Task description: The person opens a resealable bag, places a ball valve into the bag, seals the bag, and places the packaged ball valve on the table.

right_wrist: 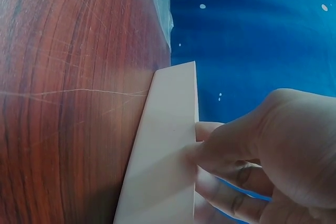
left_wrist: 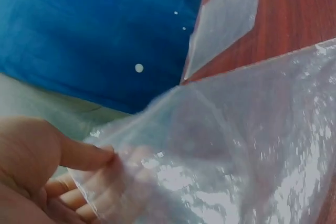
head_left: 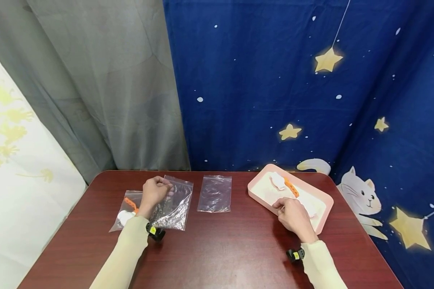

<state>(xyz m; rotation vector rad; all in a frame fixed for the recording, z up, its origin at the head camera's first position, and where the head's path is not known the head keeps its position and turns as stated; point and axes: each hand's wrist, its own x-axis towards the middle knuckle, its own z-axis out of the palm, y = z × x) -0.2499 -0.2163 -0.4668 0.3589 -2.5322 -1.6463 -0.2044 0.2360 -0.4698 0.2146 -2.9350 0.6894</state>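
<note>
My left hand (head_left: 155, 192) pinches the upper edge of a clear plastic bag (left_wrist: 210, 145) between thumb and fingers; several fingers show through the film. The bag hangs at a slant, with nothing visible inside. My right hand (head_left: 293, 214) is at the near wall of a pink tray (head_left: 323, 196), its fingers bent over the rim. In the right wrist view the thumb meets the wall's top edge and the fingertips are hidden behind it. Inside the tray lie a white piece (head_left: 277, 180) with an orange perforated strip (head_left: 291, 187) and another pale piece (head_left: 308, 206), partly covered by the hand.
Another clear bag (head_left: 215, 194) lies flat at the back middle of the dark red table (head_left: 235, 249). Beside my left forearm is a bag (head_left: 117, 218) holding a white piece and an orange strip. Curtains (head_left: 246, 100) hang behind the table's back edge.
</note>
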